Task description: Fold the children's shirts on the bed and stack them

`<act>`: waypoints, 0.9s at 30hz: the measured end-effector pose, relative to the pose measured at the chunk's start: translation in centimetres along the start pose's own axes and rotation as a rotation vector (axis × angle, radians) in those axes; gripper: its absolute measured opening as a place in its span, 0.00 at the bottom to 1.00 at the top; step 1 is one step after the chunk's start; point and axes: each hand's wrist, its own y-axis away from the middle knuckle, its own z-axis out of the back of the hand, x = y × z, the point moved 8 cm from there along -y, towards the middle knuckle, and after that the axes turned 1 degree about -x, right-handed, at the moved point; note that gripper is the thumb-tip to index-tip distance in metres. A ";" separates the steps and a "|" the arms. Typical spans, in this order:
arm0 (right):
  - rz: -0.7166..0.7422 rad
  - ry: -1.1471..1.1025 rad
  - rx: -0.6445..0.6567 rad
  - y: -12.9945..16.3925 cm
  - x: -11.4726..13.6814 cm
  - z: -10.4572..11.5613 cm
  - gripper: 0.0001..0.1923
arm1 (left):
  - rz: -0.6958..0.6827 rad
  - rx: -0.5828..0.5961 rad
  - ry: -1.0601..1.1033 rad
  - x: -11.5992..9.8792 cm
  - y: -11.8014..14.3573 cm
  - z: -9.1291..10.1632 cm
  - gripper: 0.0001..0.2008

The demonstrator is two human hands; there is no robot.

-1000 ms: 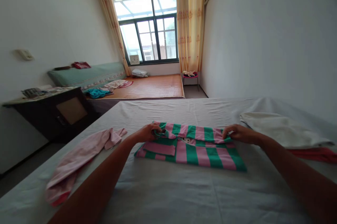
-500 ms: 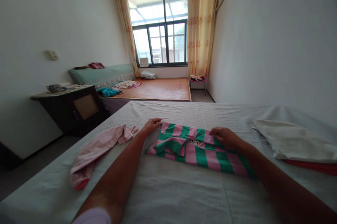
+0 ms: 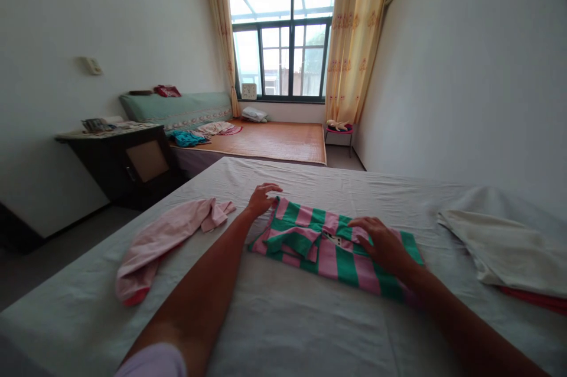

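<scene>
A green-and-pink striped shirt (image 3: 328,267) lies folded on the white sheet (image 3: 287,330), its collar part and a small pale label showing on top. At the shirt's far left corner is my left hand (image 3: 262,198), fingers stretched out and apart, the lower ones at the cloth's edge. My right hand (image 3: 383,244) hovers over or rests lightly on the right part of the shirt, fingers spread; I cannot tell whether they touch it. My right forearm covers the shirt's near right corner.
A pink garment (image 3: 172,241) lies to the left on the sheet. Folded white cloth (image 3: 509,250) with red fabric (image 3: 538,299) beneath it is at the right. Beyond stand a dark cabinet (image 3: 110,158), a bed with a brown mat (image 3: 274,140) and a small stool (image 3: 339,129).
Both hands have loosened from the shirt's far edge, and their fingers are now spread. The shirt lies much as before. The camera view has tilted slightly down and turned left.
</scene>
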 end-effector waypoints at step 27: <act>-0.014 -0.538 0.163 -4.1 7.3 -4.9 0.12 | -0.021 0.884 0.294 -6.3 6.2 -2.7 0.19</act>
